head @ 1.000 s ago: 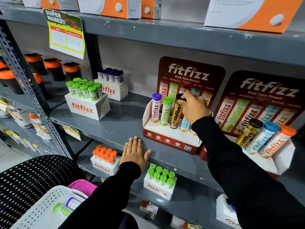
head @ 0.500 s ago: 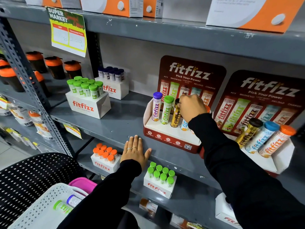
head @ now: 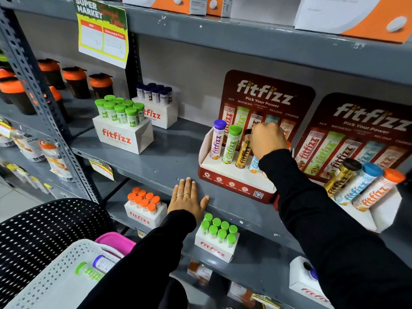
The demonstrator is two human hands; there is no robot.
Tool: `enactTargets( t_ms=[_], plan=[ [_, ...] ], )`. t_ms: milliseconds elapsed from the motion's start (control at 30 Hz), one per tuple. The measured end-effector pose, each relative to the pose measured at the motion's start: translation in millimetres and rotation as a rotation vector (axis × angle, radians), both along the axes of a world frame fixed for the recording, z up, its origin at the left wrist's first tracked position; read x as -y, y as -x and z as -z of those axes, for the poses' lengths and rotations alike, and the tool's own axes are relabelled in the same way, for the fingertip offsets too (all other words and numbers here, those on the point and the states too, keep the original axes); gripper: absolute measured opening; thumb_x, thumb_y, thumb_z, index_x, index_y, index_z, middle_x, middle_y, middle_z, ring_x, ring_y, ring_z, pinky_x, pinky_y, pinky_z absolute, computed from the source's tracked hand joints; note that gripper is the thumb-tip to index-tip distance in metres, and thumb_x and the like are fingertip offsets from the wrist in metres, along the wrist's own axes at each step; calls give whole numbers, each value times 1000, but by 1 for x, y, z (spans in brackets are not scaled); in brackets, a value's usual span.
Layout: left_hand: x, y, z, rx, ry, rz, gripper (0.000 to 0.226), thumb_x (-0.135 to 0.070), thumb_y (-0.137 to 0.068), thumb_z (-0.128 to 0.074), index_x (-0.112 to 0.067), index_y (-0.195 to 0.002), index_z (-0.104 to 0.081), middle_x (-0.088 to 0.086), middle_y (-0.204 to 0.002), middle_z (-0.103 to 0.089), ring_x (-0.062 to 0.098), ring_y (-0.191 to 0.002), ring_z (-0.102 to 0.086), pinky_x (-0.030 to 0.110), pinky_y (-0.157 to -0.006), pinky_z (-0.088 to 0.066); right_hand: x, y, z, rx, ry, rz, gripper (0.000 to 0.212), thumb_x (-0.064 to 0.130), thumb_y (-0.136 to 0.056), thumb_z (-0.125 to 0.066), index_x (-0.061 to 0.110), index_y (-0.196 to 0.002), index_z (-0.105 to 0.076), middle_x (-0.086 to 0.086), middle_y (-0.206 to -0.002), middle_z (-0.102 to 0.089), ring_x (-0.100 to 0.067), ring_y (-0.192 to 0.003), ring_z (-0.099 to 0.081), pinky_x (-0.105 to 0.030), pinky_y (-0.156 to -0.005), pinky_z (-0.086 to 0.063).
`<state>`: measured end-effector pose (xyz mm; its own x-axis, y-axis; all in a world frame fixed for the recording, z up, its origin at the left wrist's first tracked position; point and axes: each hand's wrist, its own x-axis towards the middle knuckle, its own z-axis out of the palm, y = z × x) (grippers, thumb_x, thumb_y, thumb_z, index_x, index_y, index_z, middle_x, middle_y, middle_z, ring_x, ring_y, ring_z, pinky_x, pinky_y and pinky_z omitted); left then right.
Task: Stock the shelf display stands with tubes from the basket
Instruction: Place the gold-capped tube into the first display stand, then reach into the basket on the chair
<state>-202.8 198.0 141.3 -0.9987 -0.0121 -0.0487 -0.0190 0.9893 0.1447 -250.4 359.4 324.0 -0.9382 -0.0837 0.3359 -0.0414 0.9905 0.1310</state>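
Grey steel shelf (head: 156, 166) carries my left hand (head: 187, 198), open and flat at its front lip. At two o'clock my right hand (head: 266, 139) is curled over the near stand (head: 234, 177); I cannot tell what it grips. Tubes (head: 89, 270) lie flat in the basket (head: 44, 284) at seven o'clock, nearer my left hand. Room between is open, I judge; slots right of the gold tube (head: 243, 152) are hidden.
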Motion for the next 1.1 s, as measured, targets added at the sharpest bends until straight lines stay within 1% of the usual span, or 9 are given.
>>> enactTargets(
  t_ms=[233,367,467,533,600,667,800,900,1100],
  plan=[
    [13,-1,2,-99,-70,102,66,-47,-96,-26,-5,-144,-13,11,-156,-9,25,-143,-4,37,-117,-2,23,-13,17,-150,164,-75,19,-2,-89,-53,-4,-100,-68,-21,-106,-68,-37,-107,-57,-40,-94,-47],
    [53,-36,25,-248,-155,88,59,-40,-88,-34,0,-129,-45,18,-139,-46,35,-129,-42,42,-108,-25,85,-21,63,-307,172,-329,17,-6,-55,-77,3,-69,-72,-12,-70,-73,-31,-74,-68,-30,-68,-50],
    [99,-80,65,-193,-213,-72,58,-38,-87,-32,-1,-132,-38,21,-136,-48,35,-127,-43,39,-106,-18,146,-36,117,-177,238,-573,14,-8,-54,-75,3,-61,-71,-10,-63,-72,-30,-66,-68,-27,-57,-53],
    [131,-117,95,-62,-210,-223,61,-40,-88,-26,2,-130,-41,22,-134,-50,37,-123,-48,37,-107,-16,192,-56,154,54,218,-672,10,-2,-60,-64,6,-56,-70,-9,-61,-71,-28,-61,-67,-23,-51,-54],
    [156,-154,117,106,-209,-390,72,-44,-84,-16,4,-134,-37,20,-142,-40,35,-130,-39,37,-110,-16,232,-77,191,304,168,-730,16,0,-63,-57,7,-54,-68,-13,-59,-69,-29,-57,-67,-25,-50,-53],
    [176,-188,138,241,-206,-594,76,-48,-83,-6,-1,-143,-15,14,-154,-15,29,-142,-13,38,-115,-8,266,-96,220,480,136,-810,13,-5,-62,-61,1,-54,-69,-18,-56,-68,-33,-56,-67,-29,-49,-54],
    [196,-230,172,367,-205,-786,72,-51,-90,-10,-5,-145,-1,11,-156,-1,27,-143,-1,38,-117,-4,308,-121,263,815,21,-789,27,4,-89,-50,4,-110,-66,-21,-112,-67,-37,-109,-60,-41,-87,-52],
    [202,-242,193,384,-194,-790,89,-52,-70,13,-6,-145,0,11,-156,2,28,-143,2,40,-116,-2,334,-128,294,862,-80,-797,33,9,-90,-50,6,-121,-57,-16,-123,-61,-36,-121,-49,-41,-101,-43],
    [205,-252,214,403,-232,-781,66,-45,-97,-15,-8,-141,17,5,-145,31,24,-137,25,40,-114,13,375,-127,341,780,-253,-812,48,26,-92,-53,9,-135,-39,-17,-130,-56,-37,-128,-37,-45,-102,-36]
  ],
)
